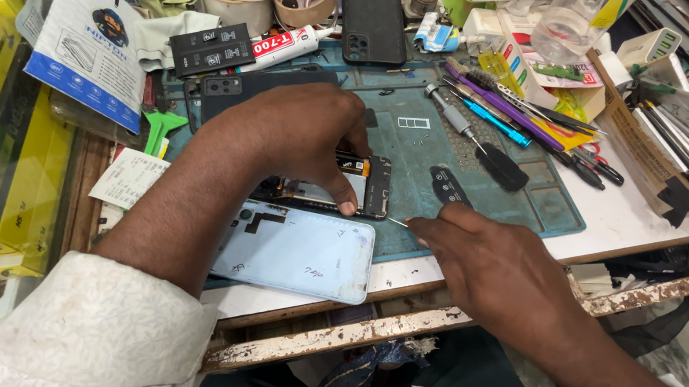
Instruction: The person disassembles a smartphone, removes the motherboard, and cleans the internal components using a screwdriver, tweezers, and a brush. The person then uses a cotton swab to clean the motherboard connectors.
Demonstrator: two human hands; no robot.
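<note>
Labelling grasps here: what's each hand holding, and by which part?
Left hand pinches the opened black phone body at its near edge. Right hand grips a thin metal tool; only the tip shows, so the hold point cannot be told.

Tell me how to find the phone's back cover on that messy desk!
Look at the teal work mat in the desk's middle. At its near left corner, under the left hand, lies the pale blue back cover. Nothing else nearby is that big, flat and light blue.

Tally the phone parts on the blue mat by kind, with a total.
Opened phone under left hand: 1
Light blue back cover: 1
Dark back covers: 2
Small black plastic piece: 1
Total: 5
</note>
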